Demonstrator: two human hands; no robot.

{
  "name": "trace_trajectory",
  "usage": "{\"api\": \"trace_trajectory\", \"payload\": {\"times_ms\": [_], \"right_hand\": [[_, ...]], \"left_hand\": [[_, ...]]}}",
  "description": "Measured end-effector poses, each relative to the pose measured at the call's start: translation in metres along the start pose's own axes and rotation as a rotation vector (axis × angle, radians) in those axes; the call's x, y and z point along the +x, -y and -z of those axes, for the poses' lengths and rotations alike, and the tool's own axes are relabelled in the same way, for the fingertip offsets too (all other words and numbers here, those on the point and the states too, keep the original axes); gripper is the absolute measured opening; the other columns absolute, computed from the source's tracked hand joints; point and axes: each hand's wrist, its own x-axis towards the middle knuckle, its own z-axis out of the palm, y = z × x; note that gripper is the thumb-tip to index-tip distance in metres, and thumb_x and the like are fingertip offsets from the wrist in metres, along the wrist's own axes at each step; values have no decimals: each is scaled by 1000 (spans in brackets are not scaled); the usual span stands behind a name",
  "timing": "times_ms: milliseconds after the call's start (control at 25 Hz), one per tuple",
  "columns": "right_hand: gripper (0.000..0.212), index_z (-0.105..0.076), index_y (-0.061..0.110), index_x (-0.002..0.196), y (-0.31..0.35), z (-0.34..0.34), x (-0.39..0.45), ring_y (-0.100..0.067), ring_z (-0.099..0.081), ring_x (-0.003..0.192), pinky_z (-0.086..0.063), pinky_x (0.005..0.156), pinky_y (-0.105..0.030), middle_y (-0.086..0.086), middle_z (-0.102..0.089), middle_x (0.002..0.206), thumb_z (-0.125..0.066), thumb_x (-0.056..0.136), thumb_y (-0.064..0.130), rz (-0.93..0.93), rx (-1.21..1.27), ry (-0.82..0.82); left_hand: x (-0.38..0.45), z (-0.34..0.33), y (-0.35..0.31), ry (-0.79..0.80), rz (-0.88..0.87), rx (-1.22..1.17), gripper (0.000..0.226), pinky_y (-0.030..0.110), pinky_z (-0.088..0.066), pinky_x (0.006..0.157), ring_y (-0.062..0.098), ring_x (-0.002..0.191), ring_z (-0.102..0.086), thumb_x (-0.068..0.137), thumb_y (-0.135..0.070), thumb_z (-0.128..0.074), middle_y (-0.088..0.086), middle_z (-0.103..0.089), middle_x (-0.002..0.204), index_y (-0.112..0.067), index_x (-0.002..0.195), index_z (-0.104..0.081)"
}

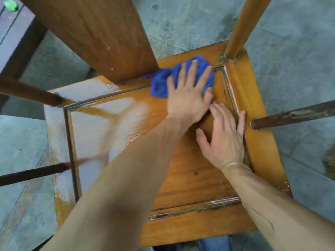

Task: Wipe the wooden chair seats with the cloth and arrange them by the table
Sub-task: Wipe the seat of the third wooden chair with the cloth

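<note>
An orange-brown wooden chair seat (181,178) fills the middle of the view, seen from above. A crumpled blue cloth (161,82) lies on the seat's far right part, near the wide back slat (101,33). My left hand (188,91) presses flat on the cloth with its fingers spread and straight. Just to its right, my right hand (223,138) rests flat on the bare seat near the right rim, fingers straight. The seat's left part shines with a pale glare.
A round back post (241,28) rises at the seat's far right corner. Dark armrest rails stick out at the right (293,115) and at the left (30,174). Grey concrete floor (290,42) surrounds the chair. Something dark (16,48) stands at the far left.
</note>
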Motion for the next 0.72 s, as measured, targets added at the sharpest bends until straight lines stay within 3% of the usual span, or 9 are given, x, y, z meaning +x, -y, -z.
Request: {"api": "trace_trajectory", "payload": {"times_ms": [160, 280, 360, 440, 560, 640, 720], "right_hand": [[71, -37, 12, 151, -1, -1, 3, -24, -34, 147, -9, 124, -56, -7, -44, 154, -48, 87, 41, -14, 10, -35], [66, -43, 14, 147, -1, -2, 1, -27, -35, 146, -9, 123, -57, -8, -45, 152, -48, 87, 41, 6, 3, -28], [64, -45, 14, 145, 0, -2, 1, -27, -34, 146, -9, 123, -58, -8, -44, 153, -47, 88, 43, 5, -7, -21], [61, -46, 16, 144, 0, -1, 2, -29, -31, 147, -7, 122, -60, -9, -42, 153, -45, 89, 44, 4, -37, 10], [55, -48, 23, 142, 5, -2, 1, -33, -26, 148, -3, 121, -62, -12, -36, 155, -43, 93, 46, 41, -140, 68], [54, -46, 29, 143, 7, -2, 1, -34, -21, 149, 0, 120, -62, -12, -32, 157, -42, 93, 48, 42, -165, 111], [55, -44, 32, 144, 8, 1, 1, -33, -18, 151, 0, 121, -63, -10, -29, 159, -42, 92, 51, 26, -169, 145]], "left_hand": [[49, 13, -2, 100, -278, 82, 56, 56, -6, 121, 26, 155, -5, 103, -48, -26, -3, -7, 168, -38, 157, -14], [8, 10, 33, 59, -393, 35, 58, 52, -12, 119, 25, 153, -15, 100, -47, -31, -2, -18, 167, -36, 156, -22], [-31, 14, 92, 30, -415, 53, 59, 51, -18, 115, 25, 151, -23, 97, -50, -34, -2, -25, 164, -38, 155, -27], [-69, 23, 169, -17, -200, 70, 62, 54, -23, 115, 25, 150, -25, 93, -53, -36, -4, -25, 164, -43, 153, -27], [-146, 27, 236, -32, 375, -15, 63, 61, -15, 117, 29, 153, -11, 91, -60, -28, -5, -11, 167, -50, 153, -17], [-204, 12, 217, -24, 550, -43, 63, 65, -12, 118, 32, 154, -5, 93, -58, -26, -3, -5, 168, -51, 153, -12], [-268, -5, 173, 13, 559, -55, 63, 66, -15, 116, 33, 154, -3, 95, -55, -29, -1, -4, 168, -49, 154, -11]]}}
